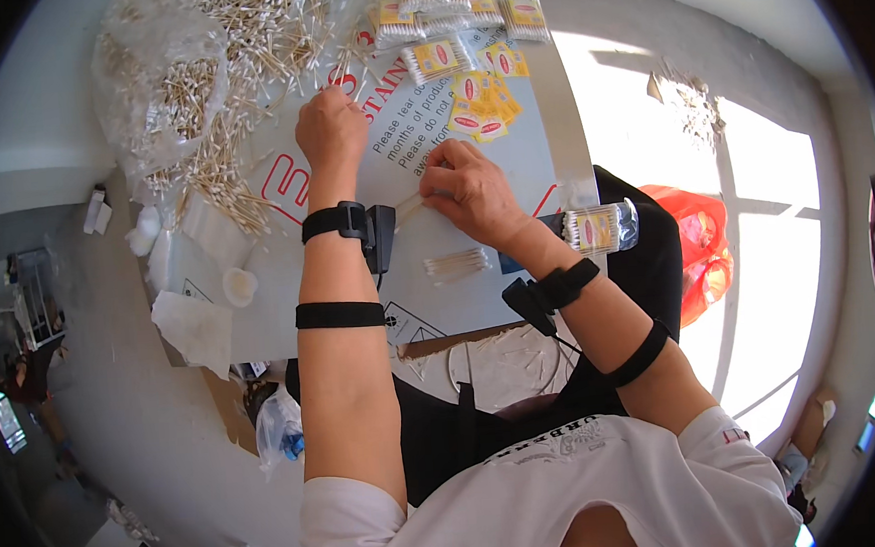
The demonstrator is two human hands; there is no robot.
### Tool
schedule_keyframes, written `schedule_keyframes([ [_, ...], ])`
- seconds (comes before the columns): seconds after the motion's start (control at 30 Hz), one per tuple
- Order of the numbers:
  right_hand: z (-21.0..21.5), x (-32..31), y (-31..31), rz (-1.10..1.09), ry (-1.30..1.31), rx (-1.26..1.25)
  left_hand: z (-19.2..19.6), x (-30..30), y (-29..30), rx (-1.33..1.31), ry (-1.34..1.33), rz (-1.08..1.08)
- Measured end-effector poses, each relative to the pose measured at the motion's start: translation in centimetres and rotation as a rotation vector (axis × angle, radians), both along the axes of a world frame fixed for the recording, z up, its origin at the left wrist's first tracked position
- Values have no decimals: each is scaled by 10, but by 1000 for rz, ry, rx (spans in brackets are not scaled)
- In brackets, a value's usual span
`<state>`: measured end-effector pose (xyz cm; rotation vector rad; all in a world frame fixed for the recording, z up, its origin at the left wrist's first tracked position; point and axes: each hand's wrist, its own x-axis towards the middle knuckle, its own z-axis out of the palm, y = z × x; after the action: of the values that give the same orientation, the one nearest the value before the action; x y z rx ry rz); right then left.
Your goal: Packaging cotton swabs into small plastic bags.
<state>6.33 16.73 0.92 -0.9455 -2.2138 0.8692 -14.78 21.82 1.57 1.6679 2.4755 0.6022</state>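
My left hand point(333, 129) reaches to the near edge of a large heap of loose cotton swabs point(245, 80). Its fingers are pinched together, and a thin pale swab appears to stick out at their tips. Nearer and to the right, my right hand point(469, 189) is closed on a few cotton swabs point(410, 207), whose ends poke out to its left. A small bundle of swabs point(456, 263) lies on the grey printed board point(288, 293) just below it. Yellow label cards point(485, 108) lie spread beyond my right hand.
Several filled swab packs point(435, 61) are piled at the far right of the board. Another pack point(595, 230) sits at its right edge. A small white cup point(240, 286) and white paper point(192, 329) lie at left. A red bag point(696, 248) stands on the floor.
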Motion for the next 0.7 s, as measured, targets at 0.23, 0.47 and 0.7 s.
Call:
schedule_keyframes([
  [0.23,-2,25,-12,37,45,2,19,6,-38,-362,-367,-411],
  [0.47,1,25,-23,40,4,-7,8,9,-45,-38,-283,-322],
  [0.7,-3,26,-20,-254,419,-365,-6,24,-78,68,-475,-281],
])
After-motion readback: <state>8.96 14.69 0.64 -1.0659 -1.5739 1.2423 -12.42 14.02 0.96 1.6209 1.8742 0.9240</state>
